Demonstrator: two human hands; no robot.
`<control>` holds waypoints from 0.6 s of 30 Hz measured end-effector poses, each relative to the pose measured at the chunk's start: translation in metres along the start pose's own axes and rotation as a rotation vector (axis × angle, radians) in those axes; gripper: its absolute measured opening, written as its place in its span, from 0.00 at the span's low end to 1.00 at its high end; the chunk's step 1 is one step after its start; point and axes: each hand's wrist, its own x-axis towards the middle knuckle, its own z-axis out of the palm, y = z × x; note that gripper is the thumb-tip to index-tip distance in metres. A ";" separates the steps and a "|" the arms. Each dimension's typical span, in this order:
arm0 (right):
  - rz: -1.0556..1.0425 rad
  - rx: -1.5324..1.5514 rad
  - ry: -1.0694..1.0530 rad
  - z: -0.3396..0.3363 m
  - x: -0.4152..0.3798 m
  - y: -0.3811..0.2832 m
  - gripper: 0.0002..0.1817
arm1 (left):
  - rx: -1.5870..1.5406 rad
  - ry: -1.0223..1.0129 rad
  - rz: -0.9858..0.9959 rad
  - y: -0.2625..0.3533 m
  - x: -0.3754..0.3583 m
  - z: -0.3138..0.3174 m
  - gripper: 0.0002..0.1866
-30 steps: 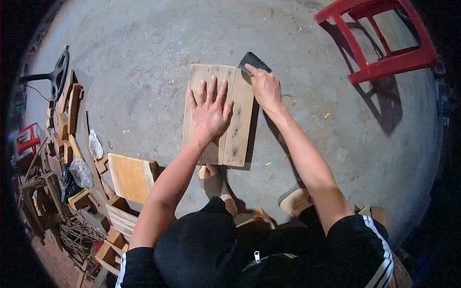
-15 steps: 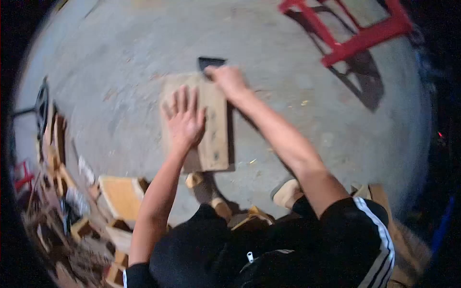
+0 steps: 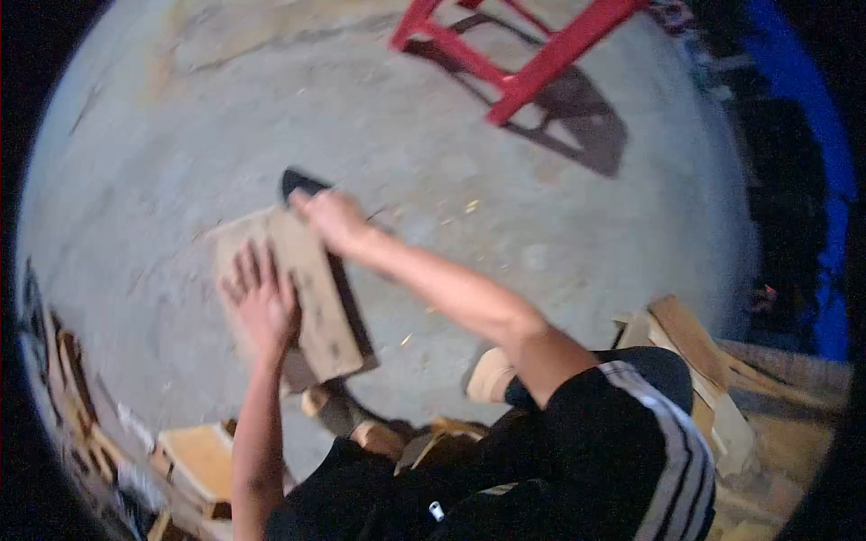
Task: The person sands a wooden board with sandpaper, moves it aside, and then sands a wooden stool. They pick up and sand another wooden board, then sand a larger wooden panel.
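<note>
A pale wooden board (image 3: pixel 323 311) lies before me above the concrete floor, with dark marks along its right side. My left hand (image 3: pixel 263 302) rests flat on the board's left part, fingers spread. At the board's far right corner, my right hand (image 3: pixel 332 219) is closed around a black tool (image 3: pixel 299 183). A dark, tapered end of this tool sticks out beyond my fingers. Blur and my hand hide the rest, so I cannot make out its kind. What props up the board is mostly hidden.
A red stool (image 3: pixel 505 77) stands at the far right, casting a shadow. Wood offcuts (image 3: pixel 194 455) are heaped at lower left, and more wooden pieces (image 3: pixel 690 338) lie at lower right. Blue material (image 3: pixel 830 270) runs along the right edge. My sandalled foot (image 3: pixel 492 374) is nearby.
The view has swung right, so the board, hands and stool appear further left. My left hand stays flat on the board; my right hand keeps hold of the black tool at its far corner.
</note>
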 end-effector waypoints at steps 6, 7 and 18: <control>-0.003 -0.069 0.081 0.004 -0.008 -0.008 0.12 | -0.011 0.035 -0.007 0.000 0.003 0.008 0.31; 0.005 -0.084 0.064 0.004 -0.012 -0.008 0.12 | -0.021 0.041 -0.001 -0.002 0.001 0.009 0.31; 0.037 -0.099 0.108 0.007 -0.006 -0.013 0.12 | -0.079 0.092 -0.006 -0.001 0.000 0.009 0.33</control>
